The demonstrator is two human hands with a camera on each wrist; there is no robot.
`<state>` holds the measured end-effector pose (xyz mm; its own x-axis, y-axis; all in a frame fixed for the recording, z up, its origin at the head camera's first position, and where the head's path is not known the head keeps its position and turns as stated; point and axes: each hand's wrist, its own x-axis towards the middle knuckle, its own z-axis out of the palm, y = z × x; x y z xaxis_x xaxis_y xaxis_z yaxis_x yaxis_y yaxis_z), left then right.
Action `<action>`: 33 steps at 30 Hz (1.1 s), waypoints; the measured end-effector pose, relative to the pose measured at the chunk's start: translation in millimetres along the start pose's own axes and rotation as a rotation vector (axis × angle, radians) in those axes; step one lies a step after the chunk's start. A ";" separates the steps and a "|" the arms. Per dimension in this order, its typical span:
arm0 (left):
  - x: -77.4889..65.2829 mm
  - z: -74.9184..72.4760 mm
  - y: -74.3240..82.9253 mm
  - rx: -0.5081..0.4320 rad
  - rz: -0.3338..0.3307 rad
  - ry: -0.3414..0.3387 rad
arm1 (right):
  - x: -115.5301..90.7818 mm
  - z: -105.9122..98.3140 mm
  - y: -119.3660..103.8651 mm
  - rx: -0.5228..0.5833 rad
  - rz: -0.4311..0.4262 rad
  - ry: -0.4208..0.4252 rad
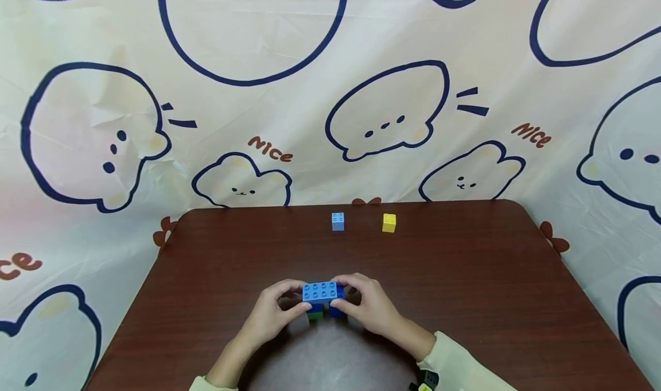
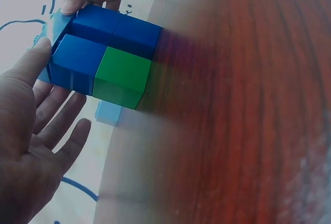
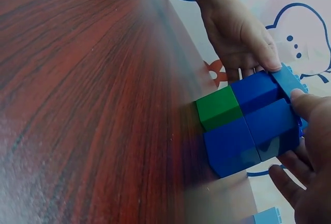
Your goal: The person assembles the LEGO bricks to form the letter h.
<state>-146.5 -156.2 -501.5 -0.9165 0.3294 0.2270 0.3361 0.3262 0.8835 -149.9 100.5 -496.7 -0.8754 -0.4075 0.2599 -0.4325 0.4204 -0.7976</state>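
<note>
My left hand point(image 1: 271, 310) and right hand point(image 1: 373, 306) pinch a long light blue brick point(image 1: 319, 292) between thumbs and fingers, one at each end. It lies across the tops of two short side-by-side stacks. Under its left part, a dark blue brick point(image 2: 77, 61) sits on a green brick point(image 2: 123, 76). The right stack is two dark blue bricks, the upper one point(image 3: 274, 131) and the lower one point(image 3: 231, 146). A dark blue edge sticks out past the light blue brick's right end in the head view. The other fingers of both hands hang loosely behind the stacks.
At the far edge of the brown wooden table point(image 1: 232, 247) stand a small light blue brick point(image 1: 338, 221) and a yellow brick point(image 1: 389, 223), set apart. A patterned white cloth point(image 1: 310, 109) hangs behind the table. A black and yellow item point(image 1: 427, 380) shows by the right sleeve.
</note>
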 end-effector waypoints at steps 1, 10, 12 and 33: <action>0.0 0.0 0.3 -0.004 -0.003 -0.006 | -0.2 0.0 -0.1 -0.002 0.007 -0.003; -0.8 1.2 6.5 -0.028 -0.046 -0.020 | -1.0 0.3 2.7 -0.016 -0.009 -0.012; -0.8 1.4 6.2 -0.024 -0.049 -0.018 | -1.1 0.7 3.6 -0.027 -0.020 -0.003; -2.3 0.7 4.1 0.016 -0.002 0.010 | -2.3 5.6 3.2 -0.047 -0.030 0.045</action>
<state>-142.9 -154.9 -498.7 -0.9193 0.3197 0.2295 0.3376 0.3409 0.8774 -148.2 98.2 -503.0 -0.8703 -0.3840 0.3084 -0.4674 0.4464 -0.7631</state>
